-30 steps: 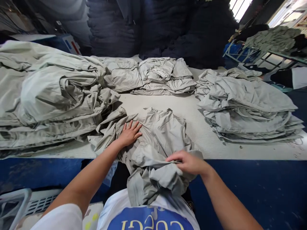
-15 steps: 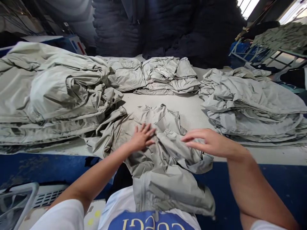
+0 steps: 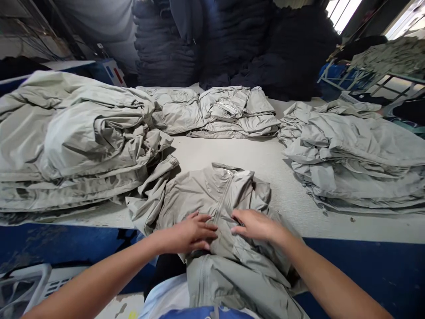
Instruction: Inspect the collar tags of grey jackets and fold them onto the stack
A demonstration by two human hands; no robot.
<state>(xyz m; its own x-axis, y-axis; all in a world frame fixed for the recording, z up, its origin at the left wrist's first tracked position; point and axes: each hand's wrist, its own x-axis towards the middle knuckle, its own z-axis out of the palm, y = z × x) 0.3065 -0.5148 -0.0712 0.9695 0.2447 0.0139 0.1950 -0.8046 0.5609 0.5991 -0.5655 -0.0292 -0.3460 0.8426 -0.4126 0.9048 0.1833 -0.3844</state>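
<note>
A light grey zipped jacket (image 3: 195, 190) lies over the table's front edge, its lower part hanging down toward my lap. My left hand (image 3: 194, 232) rests on the jacket just left of the zip, fingers apart. Right of the zip, my right hand (image 3: 254, 225) touches the cloth with its thumb and fingers a little apart, and no fold shows clearly between them. The collar points away from me, and one sleeve with a gathered cuff lies to the left.
Tall piles of grey garments stand on the table (image 3: 212, 153) at left (image 3: 76, 133) and right (image 3: 358, 155). Lower folded piles (image 3: 232, 108) lie at the back, before dark stacked clothing (image 3: 232, 44). A white basket (image 3: 43, 279) is at lower left.
My right hand has come left and down onto the jacket. My left hand has moved lower. The jacket's collar and front lie flatter, and its right side has shifted.
</note>
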